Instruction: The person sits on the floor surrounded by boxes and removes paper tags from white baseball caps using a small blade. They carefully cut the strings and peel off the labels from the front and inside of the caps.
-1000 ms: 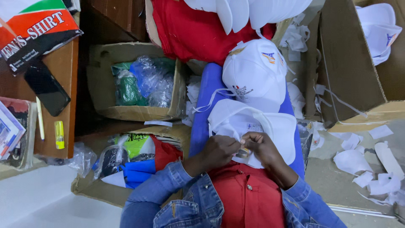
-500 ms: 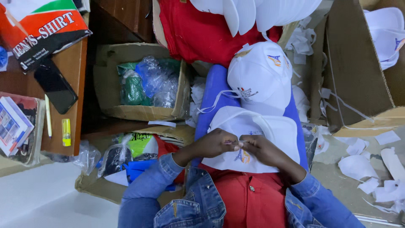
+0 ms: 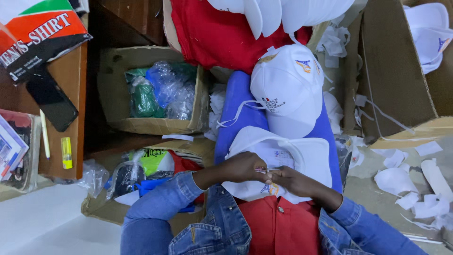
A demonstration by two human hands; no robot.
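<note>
At the far left of the frame a wooden shelf [image 3: 71, 108] carries a dark phone [image 3: 52, 100], a white pen [image 3: 45, 133] and a small yellow highlighter [image 3: 67, 152], with a red, green and white printed box [image 3: 40, 28] above them in the upper left corner. Right of the shelf sits an open cardboard box [image 3: 155, 125] stuffed with crumpled clear and green plastic bags [image 3: 160, 92]. Lower down, left of centre, a second carton holds more bagged cloth [image 3: 141, 170].

My left hand [image 3: 243, 166], in a denim sleeve, comes in from the lower left and is clenched around the edge of the white cap [image 3: 302, 156] lying on my lap, low in the middle of the frame. My right hand [image 3: 292, 182] meets it from the lower right, fingertips pinched on something thin and pale at the cap's front; it may be small scissors, but the view is too blurred to tell. Both hands touch the cap.

Just above, a finished white cap with small printed marks [image 3: 288, 89] rests on a blue cushion [image 3: 236, 108], below a heap of red fabric [image 3: 217, 33]. At the right a large brown carton [image 3: 396, 71] holds more white caps [image 3: 429, 33], and white paper scraps [image 3: 410, 189] litter the floor in the lower right.
</note>
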